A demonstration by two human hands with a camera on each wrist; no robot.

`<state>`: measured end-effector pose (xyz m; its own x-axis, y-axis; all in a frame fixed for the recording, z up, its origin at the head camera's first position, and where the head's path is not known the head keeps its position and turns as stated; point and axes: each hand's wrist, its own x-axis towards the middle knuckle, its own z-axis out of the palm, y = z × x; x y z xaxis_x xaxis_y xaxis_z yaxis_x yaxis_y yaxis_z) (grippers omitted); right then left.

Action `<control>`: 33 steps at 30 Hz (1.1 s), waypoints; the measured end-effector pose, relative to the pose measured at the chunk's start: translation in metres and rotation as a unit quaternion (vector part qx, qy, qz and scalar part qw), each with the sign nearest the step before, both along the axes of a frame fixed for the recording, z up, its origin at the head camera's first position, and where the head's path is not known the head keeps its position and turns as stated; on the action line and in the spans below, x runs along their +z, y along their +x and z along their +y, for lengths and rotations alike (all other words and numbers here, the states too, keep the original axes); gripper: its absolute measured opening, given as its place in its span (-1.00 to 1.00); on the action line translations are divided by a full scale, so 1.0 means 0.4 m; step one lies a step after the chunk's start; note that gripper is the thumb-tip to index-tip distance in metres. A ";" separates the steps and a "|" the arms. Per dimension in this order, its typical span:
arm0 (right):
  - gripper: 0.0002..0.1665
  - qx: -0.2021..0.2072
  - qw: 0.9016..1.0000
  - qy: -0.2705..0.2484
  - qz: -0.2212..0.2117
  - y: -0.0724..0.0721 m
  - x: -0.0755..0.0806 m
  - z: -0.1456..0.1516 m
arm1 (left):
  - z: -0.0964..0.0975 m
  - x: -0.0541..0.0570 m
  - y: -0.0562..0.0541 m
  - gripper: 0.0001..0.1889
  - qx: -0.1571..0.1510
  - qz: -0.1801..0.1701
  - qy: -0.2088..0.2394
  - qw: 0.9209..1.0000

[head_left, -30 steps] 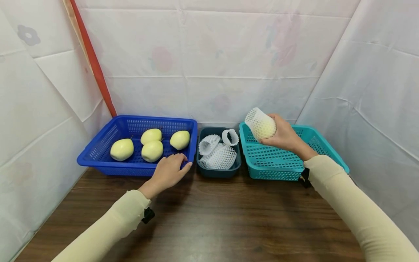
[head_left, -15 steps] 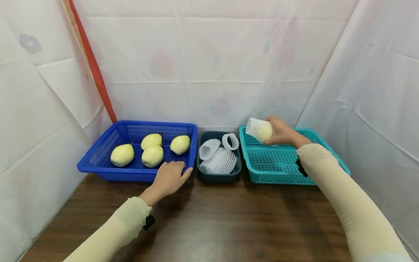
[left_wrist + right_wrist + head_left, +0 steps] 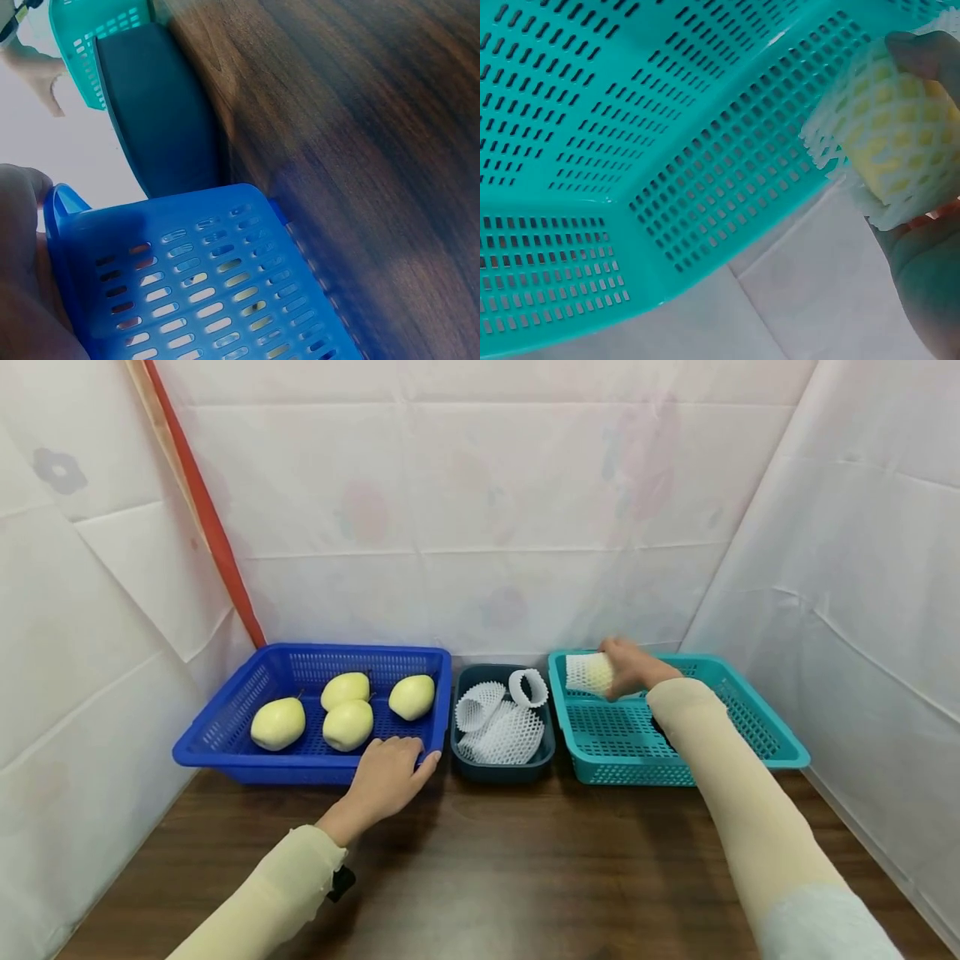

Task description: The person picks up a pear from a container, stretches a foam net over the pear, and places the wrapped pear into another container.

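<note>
My right hand (image 3: 630, 667) grips a pale yellow pear (image 3: 600, 675) in a white foam net (image 3: 579, 673), low over the back left of the teal basket (image 3: 637, 770). In the right wrist view, the net's loose end sticks out past the pear (image 3: 889, 142), near the basket wall. My left hand (image 3: 386, 777) holds the front right corner of the blue basket (image 3: 300, 762), fingers over the rim. Several bare pears (image 3: 348, 725) lie in that basket. The left fingertips are hidden.
Between the baskets stands a small dark teal bin (image 3: 501, 772) with several white foam nets (image 3: 510, 735). All three containers stand on a dark wooden table (image 3: 487, 868). White cloth (image 3: 487, 510) hangs behind and at both sides; a red strip (image 3: 206, 518) runs down the left.
My right hand has lowered the netted pear from above the teal basket to about rim level, and the net's open end now points left. The left hand stays at the blue basket's corner.
</note>
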<state>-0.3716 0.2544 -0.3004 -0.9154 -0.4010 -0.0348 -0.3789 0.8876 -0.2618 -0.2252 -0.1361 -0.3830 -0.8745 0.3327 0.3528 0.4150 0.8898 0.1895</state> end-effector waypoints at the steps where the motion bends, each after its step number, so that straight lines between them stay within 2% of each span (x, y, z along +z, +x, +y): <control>1: -0.10 -0.001 1.000 0.003 -0.003 -0.002 -0.004 -0.002 | 0.000 -0.001 0.001 -0.62 0.001 0.002 0.001 1.000; 9: -0.14 -0.007 0.998 0.048 -0.039 -0.027 -0.040 -0.021 | -0.001 -0.003 0.011 -0.63 0.007 0.009 0.001 1.000; 15: -0.06 -0.044 0.992 0.092 -0.074 -0.036 -0.071 -0.032 | 0.002 -0.007 0.015 -0.63 0.005 0.018 0.007 1.000; 20: 0.05 -0.086 0.985 0.101 -0.110 -0.033 -0.098 -0.032 | 0.007 -0.013 0.018 -0.63 0.001 0.021 0.009 1.000; 26: 0.13 -0.106 0.979 0.092 -0.151 -0.034 -0.125 -0.028 | 0.009 -0.021 0.016 -0.64 -0.003 0.031 0.008 0.999; 33: 0.11 -0.102 0.979 0.104 -0.139 -0.033 -0.119 -0.038 | 0.005 -0.018 0.005 -0.64 -0.005 0.037 0.003 0.999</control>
<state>-0.3848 0.2390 -0.3480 -0.9190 -0.1687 -0.3565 -0.1280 0.9826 -0.1348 -0.2234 -0.1341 -0.3901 -0.8431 0.3384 0.4179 0.4363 0.8847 0.1638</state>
